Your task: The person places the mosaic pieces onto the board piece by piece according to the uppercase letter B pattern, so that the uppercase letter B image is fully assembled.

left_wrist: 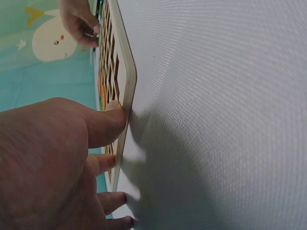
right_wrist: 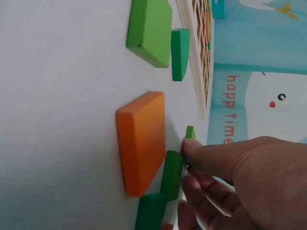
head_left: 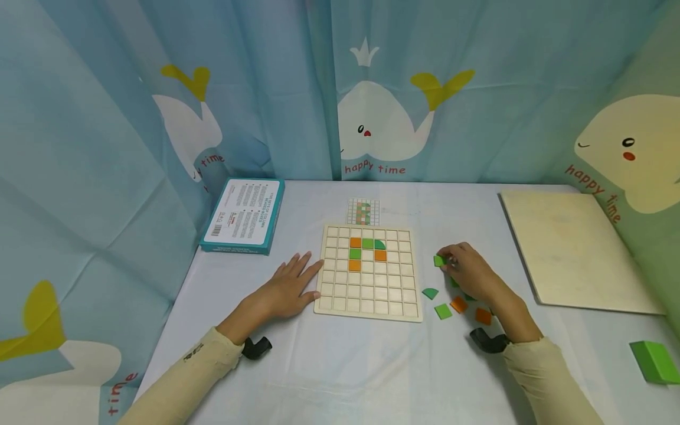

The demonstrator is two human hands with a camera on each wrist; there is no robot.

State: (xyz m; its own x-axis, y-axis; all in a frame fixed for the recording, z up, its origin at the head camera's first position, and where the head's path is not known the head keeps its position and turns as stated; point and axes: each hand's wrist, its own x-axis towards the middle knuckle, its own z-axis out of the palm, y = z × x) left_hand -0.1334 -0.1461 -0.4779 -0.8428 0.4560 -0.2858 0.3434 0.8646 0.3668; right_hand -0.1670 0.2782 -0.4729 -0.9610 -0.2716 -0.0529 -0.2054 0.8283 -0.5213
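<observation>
A wooden grid board (head_left: 372, 319) lies on the table, with several orange and green tiles set in its upper cells. My left hand (head_left: 291, 287) is spread flat at the board's left edge; in the left wrist view its thumb (left_wrist: 108, 125) touches the rim. Right of the board, my right hand (head_left: 470, 271) pinches a light green square tile (head_left: 439, 260) between thumb and fingers, near the tabletop. Close to it lie a green quarter-round tile (head_left: 430, 293), another light green square (head_left: 443, 311) and orange squares (head_left: 483, 316). Further green tiles are partly hidden beneath that hand.
A small pattern card (head_left: 363, 211) lies behind the board. At the back left sits a teal and white box (head_left: 243, 213). A plain wooden panel (head_left: 576, 251) and a green block (head_left: 654, 362) are on the right. Printed curtains surround the table.
</observation>
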